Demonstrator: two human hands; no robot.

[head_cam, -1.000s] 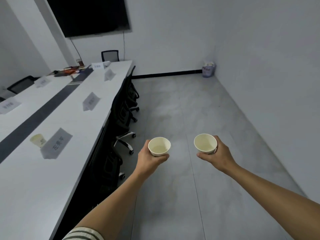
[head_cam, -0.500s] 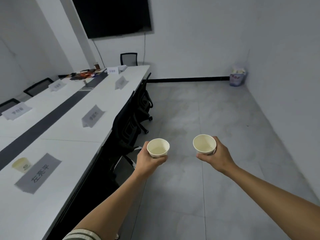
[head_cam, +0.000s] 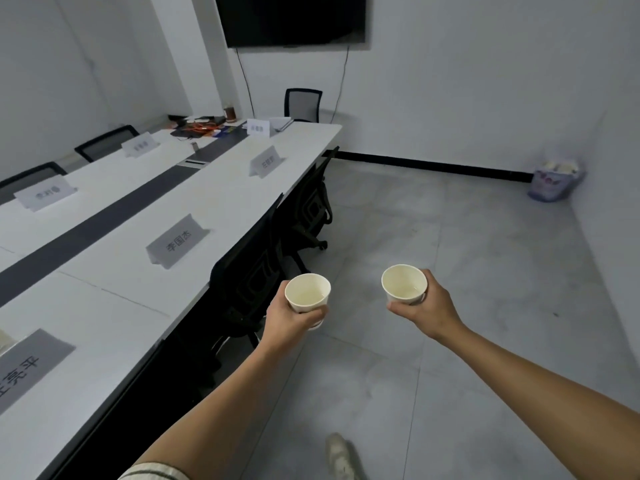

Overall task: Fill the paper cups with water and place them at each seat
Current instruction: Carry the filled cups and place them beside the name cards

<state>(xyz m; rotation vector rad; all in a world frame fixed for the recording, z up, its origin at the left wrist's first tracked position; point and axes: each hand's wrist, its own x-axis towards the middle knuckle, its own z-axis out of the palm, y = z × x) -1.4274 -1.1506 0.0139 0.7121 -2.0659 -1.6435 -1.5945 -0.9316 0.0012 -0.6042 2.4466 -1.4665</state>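
My left hand [head_cam: 289, 323] grips a white paper cup [head_cam: 307, 293] with water in its bottom, held upright over the floor beside the table edge. My right hand [head_cam: 424, 308] grips a second paper cup [head_cam: 404, 284], also upright with some water. The long white conference table [head_cam: 114, 271] stretches along the left, with grey name cards at the seats: one nearest me [head_cam: 27, 365], one in the middle [head_cam: 176, 241] and one farther off [head_cam: 265, 161]. A sliver of another cup [head_cam: 4, 341] shows at the far left edge on the table.
Black office chairs [head_cam: 256, 271] are tucked under the table's right side, with another [head_cam: 311, 202] beyond. A dark screen [head_cam: 294, 19] hangs on the far wall. A bin with a bag [head_cam: 554, 181] sits in the far right corner. Grey tiled floor lies ahead.
I have moved forward along the table. The near name card and its cup slid toward the lower left edge, and the middle card came closer. Both hands keep their cups.
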